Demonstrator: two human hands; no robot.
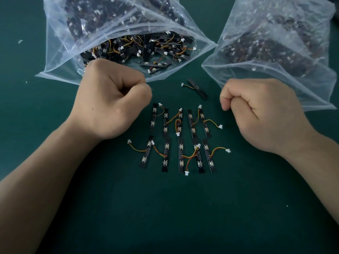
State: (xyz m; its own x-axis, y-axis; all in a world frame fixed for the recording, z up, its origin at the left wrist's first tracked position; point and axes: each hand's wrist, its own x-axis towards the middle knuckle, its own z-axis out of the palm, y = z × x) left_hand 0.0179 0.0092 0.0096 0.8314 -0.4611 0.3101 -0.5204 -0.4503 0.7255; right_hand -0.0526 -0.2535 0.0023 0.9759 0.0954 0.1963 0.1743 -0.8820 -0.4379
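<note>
Left hand (110, 99) and right hand (256, 114) clenched, apparently empty. Risk: a wrist sweeping inward snags leads (139, 150), scattering the strip rows (181, 153).

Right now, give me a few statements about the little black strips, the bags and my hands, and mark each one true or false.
1. The small black circuit strips with orange wires lie in two rows between the hands. True.
2. The left hand pinches a strip. False: it is a fist with no strip showing.
3. One black strip lies apart, above the rows. True.
4. The clear plastic bag on the left is empty. False: it is full of strips.
5. The right hand lies flat. False: its fingers are curled.
</note>
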